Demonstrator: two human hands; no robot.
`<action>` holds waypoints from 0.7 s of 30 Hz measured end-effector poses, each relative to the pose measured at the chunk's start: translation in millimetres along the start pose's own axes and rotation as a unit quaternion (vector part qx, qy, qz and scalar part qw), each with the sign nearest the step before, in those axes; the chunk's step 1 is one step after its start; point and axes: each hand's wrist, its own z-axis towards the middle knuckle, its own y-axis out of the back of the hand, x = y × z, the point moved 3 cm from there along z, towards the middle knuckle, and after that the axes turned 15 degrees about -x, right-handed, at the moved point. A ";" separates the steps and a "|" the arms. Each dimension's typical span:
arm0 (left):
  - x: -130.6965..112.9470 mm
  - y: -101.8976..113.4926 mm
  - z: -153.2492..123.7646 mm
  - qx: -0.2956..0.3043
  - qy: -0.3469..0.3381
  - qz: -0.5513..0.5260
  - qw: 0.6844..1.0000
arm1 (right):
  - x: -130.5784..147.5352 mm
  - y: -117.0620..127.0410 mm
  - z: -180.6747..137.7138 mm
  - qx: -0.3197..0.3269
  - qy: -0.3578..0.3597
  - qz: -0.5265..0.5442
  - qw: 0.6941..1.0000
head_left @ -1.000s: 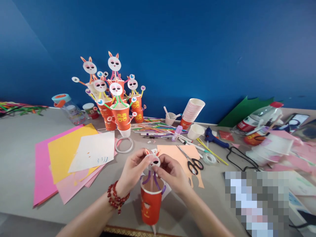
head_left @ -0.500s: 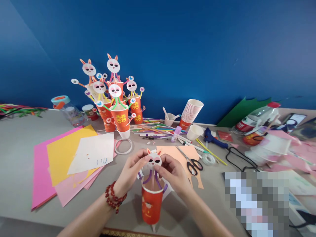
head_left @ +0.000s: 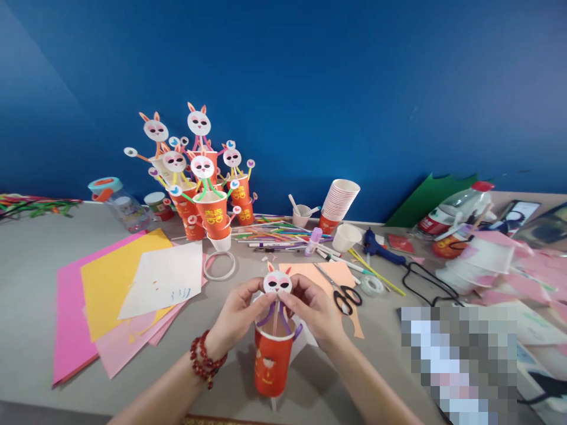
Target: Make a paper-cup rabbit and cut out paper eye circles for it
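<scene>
A white paper rabbit face (head_left: 277,283) with orange ears and dark eyes is pinched between my two hands. My left hand (head_left: 241,310) grips its left edge, thumb on the front near the chin. On the other edge, my right hand (head_left: 312,304) pinches it the same way. Below the face stands a red paper cup (head_left: 271,363), upright, with purple pipe cleaners (head_left: 283,319) and a clear straw (head_left: 275,321) rising from it to the face. The straw's lower end shows beneath the cup. Fingers behind the face are hidden.
Finished rabbit cups (head_left: 211,212) stand at back left. Coloured paper sheets (head_left: 71,307) lie at left. Scissors (head_left: 343,295), clear tape (head_left: 372,285), a glue gun (head_left: 383,251), stacked cups (head_left: 340,200) and a bottle (head_left: 456,206) are at right. Markers and pipe cleaners (head_left: 279,233) lie behind my hands.
My thumbs have shifted down to the lower edge of the rabbit face, so more of it shows. Both hands still hold it. The camera view has moved slightly.
</scene>
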 end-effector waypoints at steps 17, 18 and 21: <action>4.1 3.7 2.3 -0.005 0.011 -0.098 0.995 | -8.0 8.0 4.8 -0.054 0.007 0.021 0.998; 5.2 3.0 2.5 0.007 0.018 -0.127 0.992 | -7.7 9.7 5.3 -0.065 0.011 0.033 0.997; 8.5 -2.4 0.6 0.079 0.044 -0.182 0.979 | -3.5 14.2 5.9 -0.098 0.023 0.070 0.992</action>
